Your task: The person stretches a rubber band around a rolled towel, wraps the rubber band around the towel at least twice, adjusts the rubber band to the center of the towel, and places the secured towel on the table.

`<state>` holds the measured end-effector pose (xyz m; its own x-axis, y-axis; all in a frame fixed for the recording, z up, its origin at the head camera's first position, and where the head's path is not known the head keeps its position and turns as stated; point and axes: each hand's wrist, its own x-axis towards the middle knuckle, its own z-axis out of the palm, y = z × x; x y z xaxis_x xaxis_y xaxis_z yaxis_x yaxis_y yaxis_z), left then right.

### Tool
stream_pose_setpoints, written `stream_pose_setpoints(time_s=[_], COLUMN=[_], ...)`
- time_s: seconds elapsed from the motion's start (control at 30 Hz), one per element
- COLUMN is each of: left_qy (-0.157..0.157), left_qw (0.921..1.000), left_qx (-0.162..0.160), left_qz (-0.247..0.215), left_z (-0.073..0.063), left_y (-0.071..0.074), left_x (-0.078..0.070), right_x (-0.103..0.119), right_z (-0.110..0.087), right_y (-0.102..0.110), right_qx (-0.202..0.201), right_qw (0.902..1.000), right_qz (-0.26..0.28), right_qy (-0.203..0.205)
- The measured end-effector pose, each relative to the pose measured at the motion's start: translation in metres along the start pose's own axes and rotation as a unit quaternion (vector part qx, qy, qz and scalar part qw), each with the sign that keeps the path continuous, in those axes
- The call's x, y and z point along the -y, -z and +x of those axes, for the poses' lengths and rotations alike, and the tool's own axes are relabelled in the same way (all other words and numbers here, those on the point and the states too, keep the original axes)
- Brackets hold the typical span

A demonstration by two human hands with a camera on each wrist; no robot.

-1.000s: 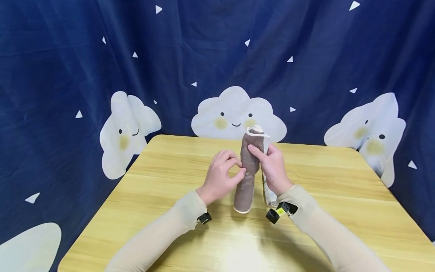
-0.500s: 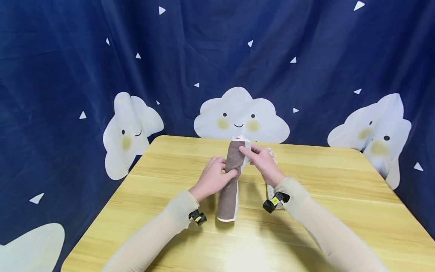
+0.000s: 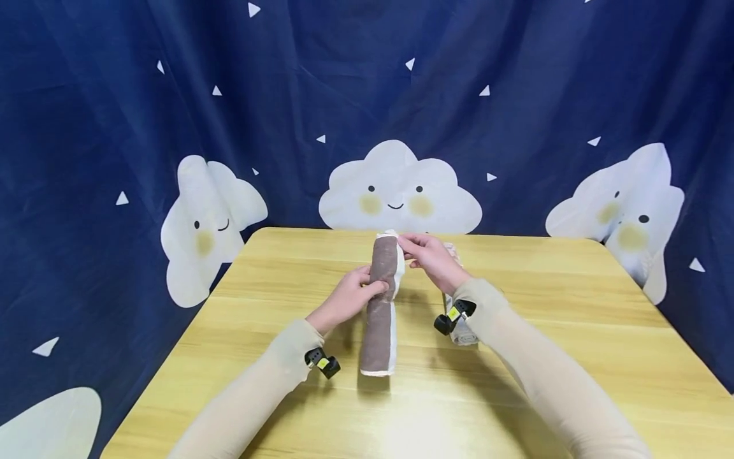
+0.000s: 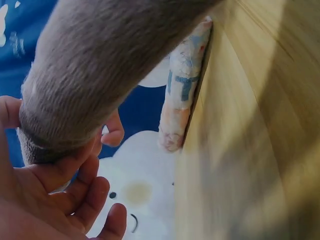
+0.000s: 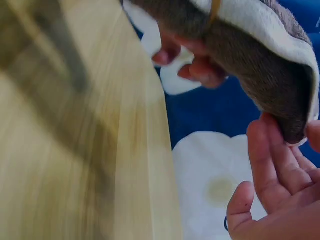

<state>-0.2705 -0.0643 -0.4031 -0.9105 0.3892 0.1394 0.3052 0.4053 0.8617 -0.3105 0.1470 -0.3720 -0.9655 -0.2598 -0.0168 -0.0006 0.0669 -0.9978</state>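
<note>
A rolled brown towel with a white edge strip is held up over the table, its long side pointing away from me. Around its middle, where the roll narrows, my left hand grips it with the thumb on top. My right hand pinches the far end by its white edge. In the right wrist view a thin tan band crosses the roll. To the right, partly behind my right wrist, lies a second rolled cloth, pale with a printed pattern in the left wrist view.
The wooden table has rounded far corners. A dark blue curtain with smiling white clouds hangs behind and at the sides. Each wrist wears a small black camera.
The brown roll has moved left and turned, showing more of its white edge. My left hand now grips its middle; my right hand has slid to the far end.
</note>
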Motion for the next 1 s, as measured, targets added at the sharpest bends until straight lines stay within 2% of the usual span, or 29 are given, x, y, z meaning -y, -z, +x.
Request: stream_pose_setpoints(time_s=[0.13, 0.23, 0.3, 0.37, 0.5, 0.6, 0.77, 0.83, 1.0], left_qy=[0.076, 0.126, 0.144, 0.154, 0.167, 0.17, 0.165, 0.165, 0.17], left_qw=[0.9951, 0.9894, 0.9879, 0.9865, 0.9758, 0.9609, 0.9253, 0.9128, 0.8914], left_qx=[-0.012, -0.032, -0.045, -0.054, -0.064, -0.066, -0.047, -0.035, -0.014], left_qz=[-0.062, -0.064, -0.035, 0.015, 0.126, 0.208, 0.338, 0.372, 0.42], left_z=[0.003, 0.007, 0.01, 0.014, 0.022, 0.028, 0.044, 0.048, 0.05], left_y=[0.006, 0.01, 0.012, 0.014, 0.016, 0.016, 0.017, 0.018, 0.021], left_x=[0.006, 0.012, 0.016, 0.019, 0.024, 0.026, 0.04, 0.046, 0.052], right_x=[0.001, 0.001, 0.001, 0.0, -0.004, -0.007, -0.007, -0.007, -0.006], right_z=[-0.002, -0.007, -0.011, -0.014, -0.023, -0.032, -0.046, -0.051, -0.058], right_y=[0.008, 0.019, 0.026, 0.034, 0.051, 0.061, 0.077, 0.085, 0.104], right_qx=[-0.022, -0.032, -0.035, -0.037, -0.031, -0.024, -0.024, -0.03, -0.039], right_qw=[0.9991, 0.9979, 0.997, 0.9958, 0.9926, 0.9887, 0.9797, 0.9752, 0.9677], right_qz=[-0.036, -0.056, -0.069, -0.083, -0.117, -0.148, -0.199, -0.219, -0.249], right_qy=[-0.002, -0.005, -0.008, -0.009, -0.012, -0.01, 0.0, -0.001, -0.004])
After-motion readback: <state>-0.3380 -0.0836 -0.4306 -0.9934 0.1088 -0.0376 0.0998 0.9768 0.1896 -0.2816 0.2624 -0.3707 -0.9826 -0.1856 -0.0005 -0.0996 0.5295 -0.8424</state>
